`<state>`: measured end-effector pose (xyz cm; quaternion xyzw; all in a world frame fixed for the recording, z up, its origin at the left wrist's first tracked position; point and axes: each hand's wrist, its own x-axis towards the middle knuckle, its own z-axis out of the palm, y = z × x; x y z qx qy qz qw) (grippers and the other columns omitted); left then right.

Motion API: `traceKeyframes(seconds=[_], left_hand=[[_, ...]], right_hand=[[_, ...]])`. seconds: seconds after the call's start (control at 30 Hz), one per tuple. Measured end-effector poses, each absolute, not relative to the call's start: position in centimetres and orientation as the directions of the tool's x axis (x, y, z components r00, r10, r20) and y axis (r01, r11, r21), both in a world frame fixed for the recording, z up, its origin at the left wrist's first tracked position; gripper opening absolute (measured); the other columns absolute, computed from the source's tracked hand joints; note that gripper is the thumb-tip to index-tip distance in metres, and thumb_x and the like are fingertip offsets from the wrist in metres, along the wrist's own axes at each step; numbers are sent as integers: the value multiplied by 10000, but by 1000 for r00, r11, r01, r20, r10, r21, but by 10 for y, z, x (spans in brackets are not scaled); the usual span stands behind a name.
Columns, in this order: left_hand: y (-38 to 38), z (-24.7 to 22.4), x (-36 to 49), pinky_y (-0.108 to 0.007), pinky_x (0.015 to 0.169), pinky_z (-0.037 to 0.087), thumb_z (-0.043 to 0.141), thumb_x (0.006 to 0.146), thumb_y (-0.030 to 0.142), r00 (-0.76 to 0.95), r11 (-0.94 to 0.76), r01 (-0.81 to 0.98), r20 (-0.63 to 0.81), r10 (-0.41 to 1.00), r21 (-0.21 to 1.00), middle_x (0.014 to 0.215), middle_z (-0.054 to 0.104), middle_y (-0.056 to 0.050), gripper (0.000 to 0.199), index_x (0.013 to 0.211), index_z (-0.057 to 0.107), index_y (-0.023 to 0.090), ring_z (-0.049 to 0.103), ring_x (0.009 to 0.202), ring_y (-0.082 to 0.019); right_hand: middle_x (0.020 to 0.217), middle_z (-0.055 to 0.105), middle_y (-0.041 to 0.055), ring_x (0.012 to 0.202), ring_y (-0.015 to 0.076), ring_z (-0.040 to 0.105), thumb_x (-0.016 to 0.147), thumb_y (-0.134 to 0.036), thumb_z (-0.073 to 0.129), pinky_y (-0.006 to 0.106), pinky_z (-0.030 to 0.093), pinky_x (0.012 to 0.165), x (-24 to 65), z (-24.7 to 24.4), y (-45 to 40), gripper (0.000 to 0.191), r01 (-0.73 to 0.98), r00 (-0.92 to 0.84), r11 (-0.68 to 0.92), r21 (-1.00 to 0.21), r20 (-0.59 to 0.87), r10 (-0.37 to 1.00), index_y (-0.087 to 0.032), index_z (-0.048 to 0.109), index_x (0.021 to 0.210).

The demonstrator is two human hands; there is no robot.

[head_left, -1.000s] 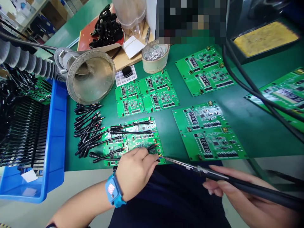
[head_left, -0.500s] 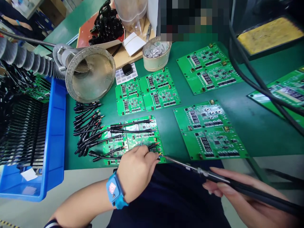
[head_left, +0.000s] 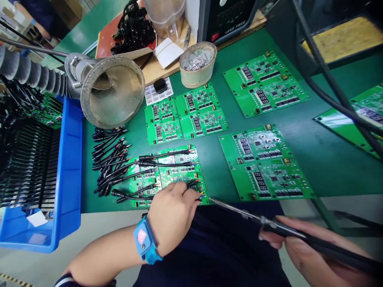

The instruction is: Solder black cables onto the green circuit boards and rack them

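Observation:
My left hand (head_left: 173, 211), with a blue strap on its wrist, is closed over the lower right part of a circuit board panel (head_left: 176, 175). Its fingers pinch a short black cable whose yellow and red wire ends (head_left: 201, 195) poke out at the board's edge. In my right hand (head_left: 308, 243) is a soldering iron (head_left: 278, 227), gripped by its black handle. The iron's tip points left, slightly apart from those wire ends. Several black cables (head_left: 166, 164) lie across the same panel, bare ends to the right. A pile of similar cables (head_left: 109, 163) sits to its left.
Further circuit boards (head_left: 263, 163) lie on the green table (head_left: 212, 155). A fume extractor hood (head_left: 113, 93) overhangs the cable pile. At left stands a blue bin (head_left: 70, 171) with boards and cables. Behind are a tub of metal shavings (head_left: 197, 65), a soldering station (head_left: 230, 20) and hanging black cords (head_left: 332, 103).
My right hand has drawn the soldering iron a little back to the right, so its tip has left the wire ends. My left hand stays in place.

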<state>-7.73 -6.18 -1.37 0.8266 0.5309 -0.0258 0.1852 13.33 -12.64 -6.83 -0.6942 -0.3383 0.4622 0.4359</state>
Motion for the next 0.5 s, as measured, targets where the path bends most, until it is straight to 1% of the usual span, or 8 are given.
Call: traceKeyframes(seconds=[0.07,0.13,0.27,0.43,0.5], left_hand=[[-62,-13,-77,-319,606,496,491,876,226,434,-366,888,-244,867,278,760,557,-32,138,906,621,189,550,685,-184],[-63,-13,-77,-325,608,497,486,878,228,432,-363,890,-252,866,276,764,558,-32,140,903,618,189,550,687,-187],[-63,-13,-77,-325,611,494,485,879,235,428,-362,893,-262,865,266,767,558,-30,139,902,614,193,547,687,-187],[-63,-14,-77,-323,611,492,481,882,242,417,-351,897,-250,874,269,769,553,-22,138,916,610,206,543,685,-186],[-64,-14,-77,-327,601,492,476,885,246,410,-346,901,-249,877,263,771,551,-21,141,914,609,210,541,682,-188]], right_hand=[[568,655,45,450,196,611,648,-488,691,275,554,475,131,-63,-124,254,-60,339,-435,-898,-428,837,-280,669,793],[570,657,40,453,169,607,647,-490,694,239,552,504,130,-60,-120,257,-65,326,-437,-897,-433,841,-278,672,791],[603,673,33,511,127,625,703,-453,660,165,540,571,133,-62,-112,240,32,274,-369,-929,-347,897,-265,665,851],[638,688,28,511,176,643,713,-385,646,235,563,489,146,-73,-110,223,152,93,-250,-956,-238,967,-261,647,898],[633,687,16,506,176,643,720,-387,629,238,563,480,147,-72,-110,216,201,77,-209,-957,-198,977,-270,638,902]])
